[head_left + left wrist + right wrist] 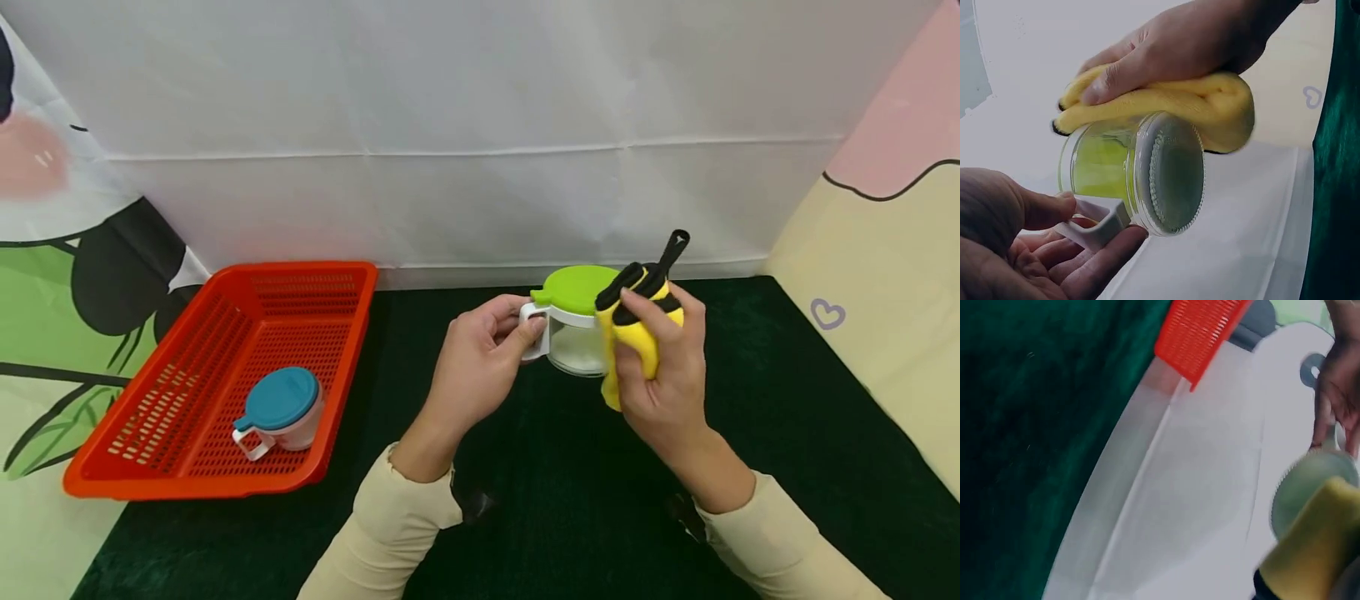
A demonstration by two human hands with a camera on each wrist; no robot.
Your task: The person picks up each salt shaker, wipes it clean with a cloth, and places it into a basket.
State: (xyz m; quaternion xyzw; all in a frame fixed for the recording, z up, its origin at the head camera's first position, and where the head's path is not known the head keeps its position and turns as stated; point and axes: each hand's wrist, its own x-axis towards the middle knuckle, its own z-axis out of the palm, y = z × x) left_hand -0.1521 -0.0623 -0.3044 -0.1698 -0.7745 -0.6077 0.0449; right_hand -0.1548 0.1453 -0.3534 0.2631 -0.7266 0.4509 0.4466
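A clear glass jar (573,348) with a green lid (576,287) and a white handle (531,327) is held up over the dark green cloth. My left hand (480,358) grips the handle; in the left wrist view the handle (1094,225) lies between thumb and fingers, and the jar's base (1175,172) faces the camera. My right hand (663,367) holds a yellow cloth with black trim (637,321) and presses it against the jar's right side. That yellow cloth (1166,103) wraps over the glass. The right wrist view shows the cloth (1313,550) blurred against the jar (1307,487).
A red plastic basket (225,379) stands at the left, holding a second jar with a blue lid (281,408). White sheeting hangs behind the table (465,175). Patterned panels stand at the far left and at the right (877,308).
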